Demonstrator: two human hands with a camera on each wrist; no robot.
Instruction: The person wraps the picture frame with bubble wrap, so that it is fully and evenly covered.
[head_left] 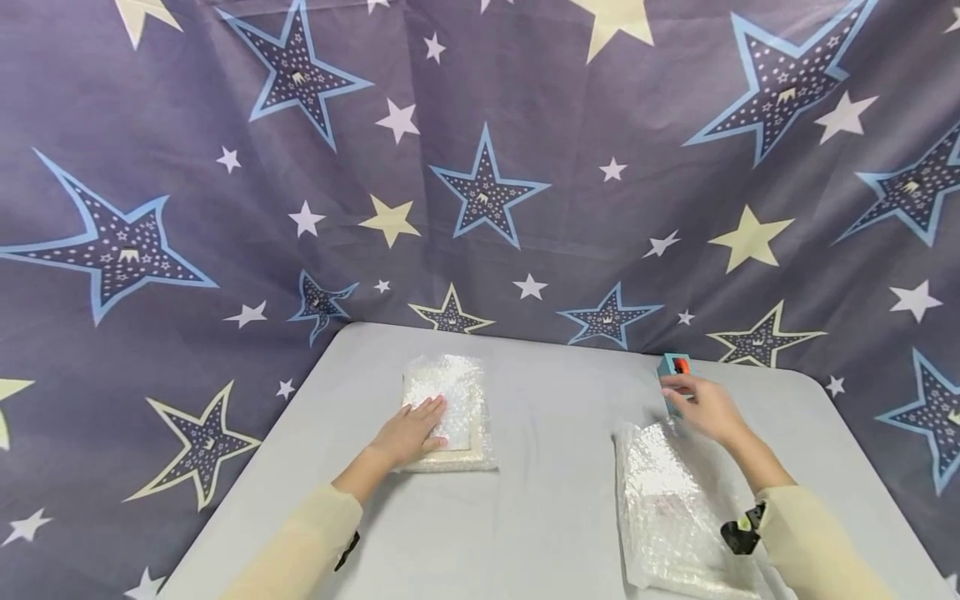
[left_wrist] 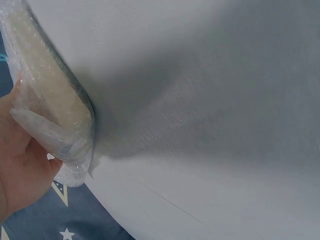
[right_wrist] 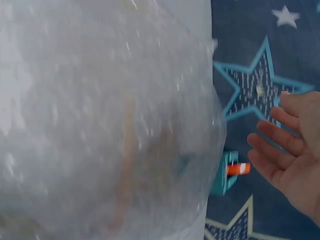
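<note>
My left hand (head_left: 408, 432) lies on a flat, pale item in bubble wrap (head_left: 450, 379) at the left of the table, its fingers outstretched over the wrap. The left wrist view shows that hand (left_wrist: 22, 160) at the end of the wrapped item (left_wrist: 55, 85). Farther right, my right hand (head_left: 703, 406) hovers with loosely bent fingers by a small teal holder with an orange part (head_left: 666, 365). In the right wrist view the right hand's (right_wrist: 295, 150) fingers are spread apart, with nothing between them, beside the teal holder (right_wrist: 219, 177).
A second, larger bubble-wrapped package (head_left: 660, 508) lies in front of the right hand, under the forearm. The white table (head_left: 555, 467) meets a purple star-patterned cloth (head_left: 540, 100) at its back and sides. A dark wrist camera (head_left: 741, 533) sits at the right cuff.
</note>
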